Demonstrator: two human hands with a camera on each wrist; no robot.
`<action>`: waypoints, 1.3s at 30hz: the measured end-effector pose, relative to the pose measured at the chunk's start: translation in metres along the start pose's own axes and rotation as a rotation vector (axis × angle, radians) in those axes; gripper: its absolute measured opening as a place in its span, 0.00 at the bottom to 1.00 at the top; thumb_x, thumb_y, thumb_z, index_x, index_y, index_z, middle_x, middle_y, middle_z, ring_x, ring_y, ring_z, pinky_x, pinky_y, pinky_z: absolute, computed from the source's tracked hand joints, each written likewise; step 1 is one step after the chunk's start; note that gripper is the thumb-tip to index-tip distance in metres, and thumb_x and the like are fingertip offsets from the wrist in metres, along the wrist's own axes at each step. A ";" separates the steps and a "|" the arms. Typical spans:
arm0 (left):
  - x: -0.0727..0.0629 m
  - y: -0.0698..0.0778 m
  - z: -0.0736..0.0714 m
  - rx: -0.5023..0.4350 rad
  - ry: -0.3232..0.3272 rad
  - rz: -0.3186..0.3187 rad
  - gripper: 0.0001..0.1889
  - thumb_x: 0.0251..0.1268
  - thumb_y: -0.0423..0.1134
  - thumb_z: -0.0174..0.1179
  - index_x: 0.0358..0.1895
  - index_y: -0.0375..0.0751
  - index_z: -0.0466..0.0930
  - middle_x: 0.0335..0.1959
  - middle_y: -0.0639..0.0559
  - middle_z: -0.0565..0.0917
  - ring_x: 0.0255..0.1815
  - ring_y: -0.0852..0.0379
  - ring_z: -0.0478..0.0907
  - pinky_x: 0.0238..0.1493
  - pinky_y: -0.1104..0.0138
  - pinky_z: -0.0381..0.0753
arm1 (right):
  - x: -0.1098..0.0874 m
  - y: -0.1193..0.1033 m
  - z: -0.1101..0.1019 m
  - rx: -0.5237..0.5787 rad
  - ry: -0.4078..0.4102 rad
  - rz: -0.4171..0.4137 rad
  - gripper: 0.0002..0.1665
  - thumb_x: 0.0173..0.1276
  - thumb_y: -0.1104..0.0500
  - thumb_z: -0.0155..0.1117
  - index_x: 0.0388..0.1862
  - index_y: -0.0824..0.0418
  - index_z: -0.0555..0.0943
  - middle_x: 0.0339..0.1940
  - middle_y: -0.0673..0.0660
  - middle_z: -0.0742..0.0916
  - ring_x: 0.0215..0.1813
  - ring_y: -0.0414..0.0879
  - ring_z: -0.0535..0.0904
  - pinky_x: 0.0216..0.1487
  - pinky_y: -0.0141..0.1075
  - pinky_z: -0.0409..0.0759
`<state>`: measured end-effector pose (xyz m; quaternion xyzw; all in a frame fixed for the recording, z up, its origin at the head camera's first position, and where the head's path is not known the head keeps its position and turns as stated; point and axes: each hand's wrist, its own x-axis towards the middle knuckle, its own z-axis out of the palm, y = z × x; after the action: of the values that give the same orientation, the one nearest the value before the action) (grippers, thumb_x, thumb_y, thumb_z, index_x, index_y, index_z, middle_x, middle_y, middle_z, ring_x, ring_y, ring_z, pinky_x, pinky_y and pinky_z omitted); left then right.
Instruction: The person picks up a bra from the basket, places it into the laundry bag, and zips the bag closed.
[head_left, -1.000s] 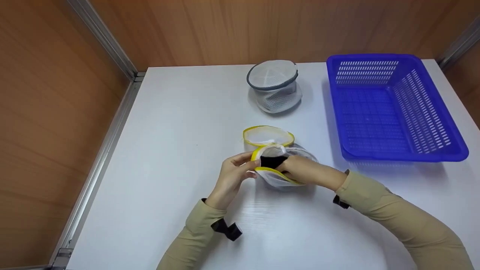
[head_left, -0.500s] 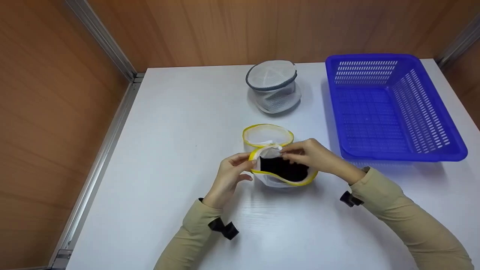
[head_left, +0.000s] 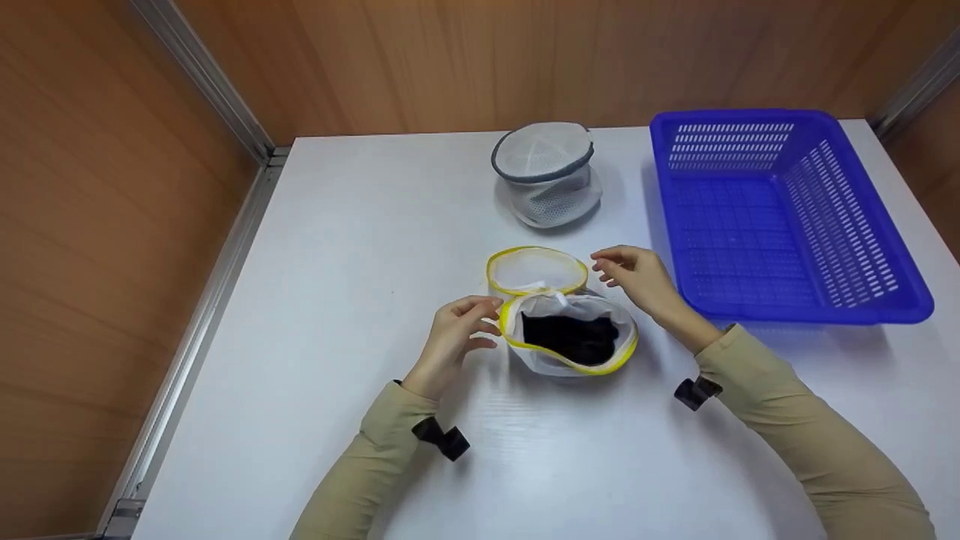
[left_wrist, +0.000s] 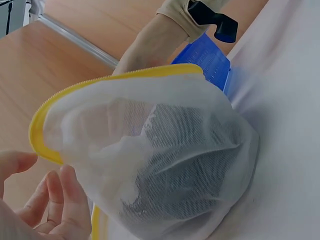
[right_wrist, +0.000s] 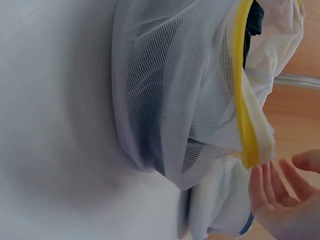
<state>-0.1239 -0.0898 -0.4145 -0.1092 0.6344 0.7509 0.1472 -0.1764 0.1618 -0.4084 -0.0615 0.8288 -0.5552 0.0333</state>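
A white mesh laundry bag (head_left: 547,366) with a yellow zip edge stands unzipped on the table, its round lid (head_left: 536,270) folded back behind it. Inside lies a black cloth item (head_left: 574,337), dark through the mesh in the left wrist view; its kind cannot be told. Close to the bag's left rim is my left hand (head_left: 454,341), thumb and fingers apart in the left wrist view, gripping nothing. My right hand (head_left: 641,281) hovers behind the bag's right side, fingers loosely bent and holding nothing.
Farther back stands a second mesh laundry bag (head_left: 551,202) with a dark grey edge. A blue plastic basket (head_left: 806,311) sits at the right. Wooden panels (head_left: 450,67) border the white table (head_left: 337,300) at the back and left.
My right hand has come out of the bag, touched its rim, and moved away up and right. My left hand has released the left rim. The black cloth now shows fully in the opening.
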 end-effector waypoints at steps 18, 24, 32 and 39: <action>0.054 -0.005 -0.003 -0.067 0.223 -0.116 0.24 0.57 0.29 0.56 0.56 0.25 0.62 0.47 0.35 0.72 0.39 0.47 0.76 0.49 0.60 0.74 | 0.021 0.023 0.004 0.427 -0.136 0.551 0.28 0.64 0.67 0.49 0.61 0.80 0.56 0.30 0.54 0.80 0.37 0.43 0.80 0.57 0.38 0.68; 0.059 -0.009 0.001 -0.141 0.184 -0.148 0.25 0.58 0.28 0.54 0.58 0.24 0.59 0.48 0.33 0.73 0.40 0.49 0.77 0.51 0.61 0.73 | 0.027 0.026 0.005 0.582 -0.143 0.617 0.28 0.63 0.71 0.49 0.60 0.80 0.55 0.22 0.52 0.82 0.31 0.42 0.80 0.55 0.36 0.70; 0.063 -0.011 0.003 -0.182 0.159 -0.154 0.20 0.56 0.24 0.53 0.54 0.22 0.65 0.41 0.34 0.77 0.30 0.57 0.79 0.47 0.64 0.75 | 0.031 0.029 0.009 0.638 -0.142 0.637 0.26 0.60 0.74 0.52 0.57 0.78 0.60 0.21 0.53 0.83 0.26 0.41 0.81 0.37 0.29 0.79; 0.057 -0.010 0.004 -0.220 0.141 -0.138 0.19 0.55 0.21 0.52 0.53 0.21 0.67 0.47 0.31 0.74 0.31 0.58 0.78 0.52 0.63 0.72 | 0.026 0.028 0.006 0.760 -0.129 0.650 0.33 0.60 0.77 0.49 0.63 0.78 0.52 0.23 0.56 0.83 0.28 0.43 0.81 0.39 0.31 0.79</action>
<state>-0.1736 -0.0794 -0.4426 -0.2206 0.5481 0.7944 0.1408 -0.2036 0.1637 -0.4364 0.1819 0.5404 -0.7738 0.2758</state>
